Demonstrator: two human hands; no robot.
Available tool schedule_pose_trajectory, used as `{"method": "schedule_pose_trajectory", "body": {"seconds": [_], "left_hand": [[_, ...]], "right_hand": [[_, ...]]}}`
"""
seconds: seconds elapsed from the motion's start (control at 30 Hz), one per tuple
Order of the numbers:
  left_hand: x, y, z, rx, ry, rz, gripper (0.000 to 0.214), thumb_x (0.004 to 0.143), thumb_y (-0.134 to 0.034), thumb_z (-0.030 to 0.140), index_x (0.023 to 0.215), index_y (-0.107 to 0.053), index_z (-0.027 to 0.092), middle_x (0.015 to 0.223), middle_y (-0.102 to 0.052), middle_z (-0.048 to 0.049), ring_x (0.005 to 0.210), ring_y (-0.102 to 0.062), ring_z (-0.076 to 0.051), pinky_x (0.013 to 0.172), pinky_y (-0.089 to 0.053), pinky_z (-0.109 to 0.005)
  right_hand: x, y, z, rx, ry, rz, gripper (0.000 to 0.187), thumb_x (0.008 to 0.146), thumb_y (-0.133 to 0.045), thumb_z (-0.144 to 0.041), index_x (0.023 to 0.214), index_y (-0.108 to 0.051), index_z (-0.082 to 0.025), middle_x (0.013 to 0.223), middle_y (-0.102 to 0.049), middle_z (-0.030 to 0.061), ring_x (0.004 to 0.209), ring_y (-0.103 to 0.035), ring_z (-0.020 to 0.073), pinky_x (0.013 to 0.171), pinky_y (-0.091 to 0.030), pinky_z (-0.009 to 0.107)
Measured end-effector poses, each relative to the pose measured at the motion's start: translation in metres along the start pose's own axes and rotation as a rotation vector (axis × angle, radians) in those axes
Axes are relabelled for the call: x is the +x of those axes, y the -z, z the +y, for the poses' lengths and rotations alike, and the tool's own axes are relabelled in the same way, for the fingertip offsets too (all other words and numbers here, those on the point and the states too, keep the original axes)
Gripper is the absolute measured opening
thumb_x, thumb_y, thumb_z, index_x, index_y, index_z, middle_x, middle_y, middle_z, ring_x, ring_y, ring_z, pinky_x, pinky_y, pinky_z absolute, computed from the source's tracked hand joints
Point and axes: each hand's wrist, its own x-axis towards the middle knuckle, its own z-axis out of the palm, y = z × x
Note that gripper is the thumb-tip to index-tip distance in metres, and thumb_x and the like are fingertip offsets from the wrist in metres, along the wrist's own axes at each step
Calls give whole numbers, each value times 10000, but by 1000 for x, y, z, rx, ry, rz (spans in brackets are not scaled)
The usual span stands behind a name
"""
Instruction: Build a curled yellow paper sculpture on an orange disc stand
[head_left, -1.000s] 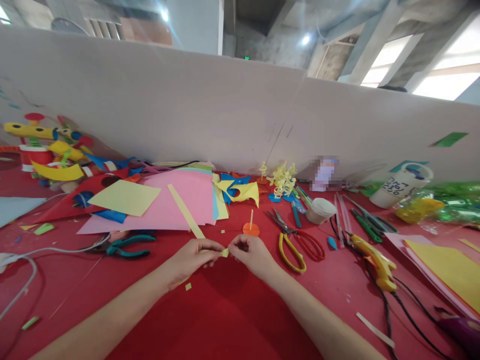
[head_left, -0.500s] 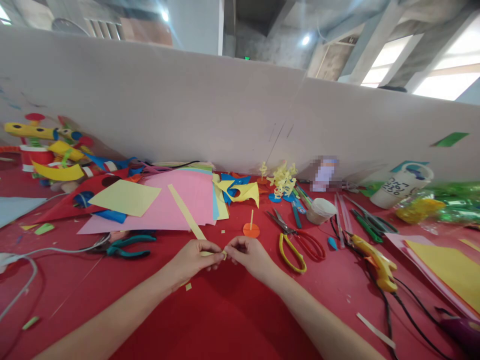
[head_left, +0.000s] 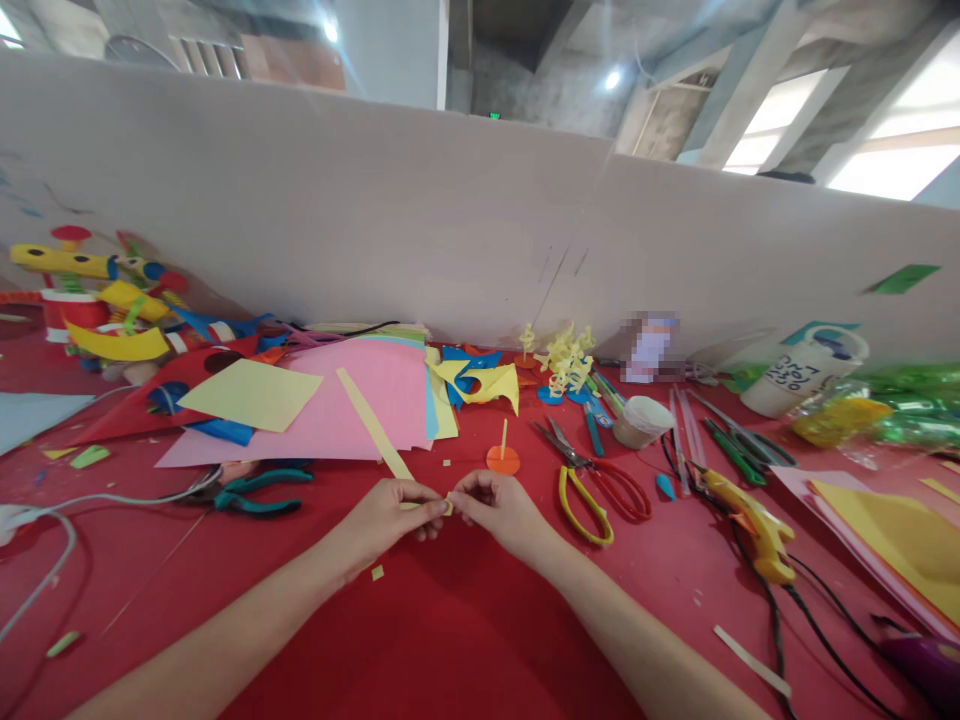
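Close together over the red table, both hands pinch one small pale yellow paper piece (head_left: 448, 506). My left hand (head_left: 401, 520) is closed on it, thumb on top. From the right, my right hand (head_left: 495, 510) pinches its other end between thumb and fingertips. Most of the piece is hidden by fingers. A long pale yellow paper strip (head_left: 373, 424) runs from the pink sheets down to my left hand; whether it joins the held piece I cannot tell. Just beyond my right hand, an orange disc (head_left: 503, 461) carries a short upright pale stick (head_left: 504, 436).
Scissors (head_left: 585, 470) with yellow and red handles lie right of my hands, a yellow glue gun (head_left: 750, 525) farther right. Teal-handled pliers (head_left: 259, 493) rest on the left. Pink paper sheets (head_left: 375, 390), a white cup (head_left: 643, 422) and yellow curled paper shapes (head_left: 566, 360) stand behind.
Both hands stay in almost the same place. The fingers have shifted slightly around the small paper piece, and a bit more of it shows between them.
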Motion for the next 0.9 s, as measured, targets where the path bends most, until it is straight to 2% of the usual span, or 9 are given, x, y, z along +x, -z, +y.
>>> {"method": "schedule_pose_trajectory", "body": {"seconds": [0.3, 0.53, 0.77, 0.9], "left_hand": [[0, 2, 2, -76, 10, 19, 245, 646, -679, 338, 766, -645, 127, 638, -630, -12, 587, -555, -122, 618, -435, -267], [-1, 1, 5, -58, 32, 13, 204, 644, -658, 300, 742, -621, 125, 609, -606, 4, 554, -533, -109, 598, -420, -264], [-2, 0, 7, -58, 30, 13, 216, 648, -652, 302, 776, -617, 131, 621, -610, -3, 575, -545, -121, 582, -413, -261], [-3, -1, 9, -66, 10, -18, 260, 665, -656, 377, 748, -633, 132, 658, -617, -19, 606, -553, -129, 598, -422, -265]], "right_hand": [[1, 3, 1, -43, -2, 32, 203, 705, -611, -359, 670, -533, -175, 573, -521, -38, 509, -479, 89, 524, -396, 228], [1, 1, 1, 60, -32, 16, 254, 680, -624, -400, 685, -490, -184, 603, -560, -22, 543, -538, 115, 587, -441, 268], [0, 0, 2, -33, 36, 66, 186, 726, -589, -350, 699, -497, -190, 593, -551, -24, 551, -533, 116, 566, -437, 253], [0, 0, 0, -112, 88, 84, 140, 748, -561, -305, 700, -506, -186, 591, -533, -26, 543, -505, 107, 543, -414, 239]]}}
